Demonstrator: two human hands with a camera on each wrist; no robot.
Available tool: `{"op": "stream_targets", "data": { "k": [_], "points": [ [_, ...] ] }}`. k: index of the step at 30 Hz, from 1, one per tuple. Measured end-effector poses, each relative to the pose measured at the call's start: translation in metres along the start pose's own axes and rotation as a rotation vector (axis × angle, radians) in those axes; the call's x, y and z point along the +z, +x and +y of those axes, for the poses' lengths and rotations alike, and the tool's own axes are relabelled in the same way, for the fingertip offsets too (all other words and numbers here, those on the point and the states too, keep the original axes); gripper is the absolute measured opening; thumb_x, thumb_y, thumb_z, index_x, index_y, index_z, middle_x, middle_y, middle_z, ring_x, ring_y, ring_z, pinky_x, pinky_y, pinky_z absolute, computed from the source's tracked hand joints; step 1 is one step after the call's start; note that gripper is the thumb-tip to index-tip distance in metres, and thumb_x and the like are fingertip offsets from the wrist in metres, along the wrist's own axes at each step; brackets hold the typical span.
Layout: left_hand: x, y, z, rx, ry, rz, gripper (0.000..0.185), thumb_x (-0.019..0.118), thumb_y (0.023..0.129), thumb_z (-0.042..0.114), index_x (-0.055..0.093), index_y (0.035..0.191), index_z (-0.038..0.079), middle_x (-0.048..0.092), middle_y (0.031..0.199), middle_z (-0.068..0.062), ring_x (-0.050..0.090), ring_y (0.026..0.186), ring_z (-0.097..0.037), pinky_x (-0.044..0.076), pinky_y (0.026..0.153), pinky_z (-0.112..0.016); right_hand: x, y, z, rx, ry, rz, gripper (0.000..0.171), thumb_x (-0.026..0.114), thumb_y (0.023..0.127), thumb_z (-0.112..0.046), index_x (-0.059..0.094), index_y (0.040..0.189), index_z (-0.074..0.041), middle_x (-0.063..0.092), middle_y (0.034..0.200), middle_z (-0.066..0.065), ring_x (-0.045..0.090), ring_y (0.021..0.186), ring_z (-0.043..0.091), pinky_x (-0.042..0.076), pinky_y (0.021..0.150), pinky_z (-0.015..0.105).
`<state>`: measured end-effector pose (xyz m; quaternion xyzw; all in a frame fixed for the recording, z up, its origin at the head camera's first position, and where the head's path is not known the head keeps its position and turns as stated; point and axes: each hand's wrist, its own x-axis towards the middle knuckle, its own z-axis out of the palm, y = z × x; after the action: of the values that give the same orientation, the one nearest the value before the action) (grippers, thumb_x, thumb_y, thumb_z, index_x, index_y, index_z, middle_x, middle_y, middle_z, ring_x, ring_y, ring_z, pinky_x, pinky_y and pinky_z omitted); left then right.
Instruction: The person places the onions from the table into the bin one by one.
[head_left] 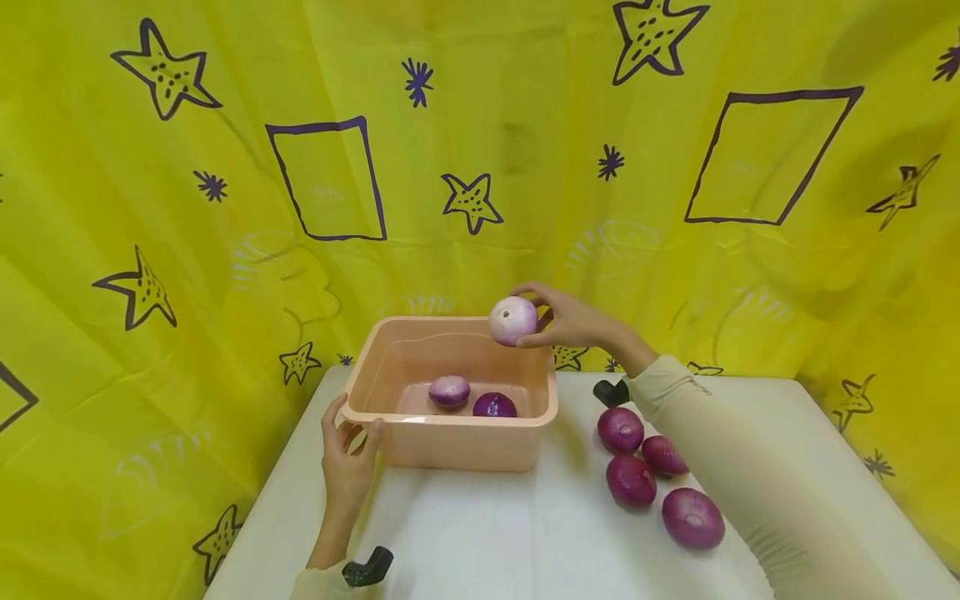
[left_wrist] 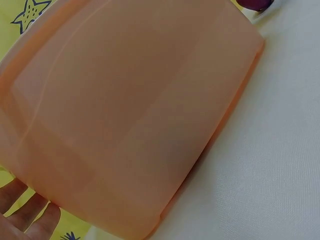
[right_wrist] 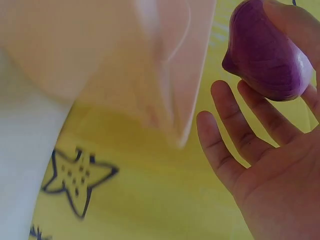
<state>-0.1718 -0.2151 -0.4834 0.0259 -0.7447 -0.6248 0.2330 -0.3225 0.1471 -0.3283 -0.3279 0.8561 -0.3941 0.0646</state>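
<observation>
A peach-coloured plastic tub (head_left: 457, 446) stands on the white table with a pale purple onion (head_left: 449, 392) and a darker onion (head_left: 494, 406) inside. My left hand (head_left: 350, 454) grips the tub's near left corner at the rim; in the left wrist view only some fingers (left_wrist: 46, 222) show against its wall. Above the tub's right rim, my right hand (head_left: 566, 321) holds a pale onion (head_left: 513, 321) between thumb and fingers. From the right wrist view the same onion (right_wrist: 267, 55) looks purple with a pointed tip, and the lower fingers are spread away from it.
Several purple onions lie together on the right of the white table (head_left: 480, 533), the nearest onion (head_left: 693, 518) closest to the sleeve (head_left: 735, 467). A yellow curtain (head_left: 525, 150) with drawn stars and squares hangs behind and around the table.
</observation>
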Motion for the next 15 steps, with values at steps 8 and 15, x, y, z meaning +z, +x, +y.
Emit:
{"op": "stream_targets", "data": {
  "k": [8,15],
  "points": [
    [0.0,0.0,0.001,-0.011,-0.006,0.004,0.074,0.071,0.098,0.015,0.029,0.159,0.022,0.046,0.153,-0.021,0.053,0.127,-0.033,0.045,0.091,-0.007,0.028,0.033,-0.012,-0.057,0.044,-0.047,0.074,0.087,0.083,-0.017,0.046,0.144,-0.012,0.06,0.129,0.019,0.067,0.1,0.035,0.058,0.091,0.04],
    [0.0,0.0,-0.001,-0.013,0.016,-0.002,0.075,0.071,0.099,0.018,0.027,0.16,0.024,0.043,0.156,-0.018,0.052,0.131,-0.036,0.047,0.094,-0.014,0.041,0.044,-0.013,-0.046,0.051,-0.07,0.073,0.087,0.083,-0.017,0.045,0.143,-0.013,0.06,0.127,0.019,0.067,0.099,0.036,0.057,0.091,0.04]
  ]
}}
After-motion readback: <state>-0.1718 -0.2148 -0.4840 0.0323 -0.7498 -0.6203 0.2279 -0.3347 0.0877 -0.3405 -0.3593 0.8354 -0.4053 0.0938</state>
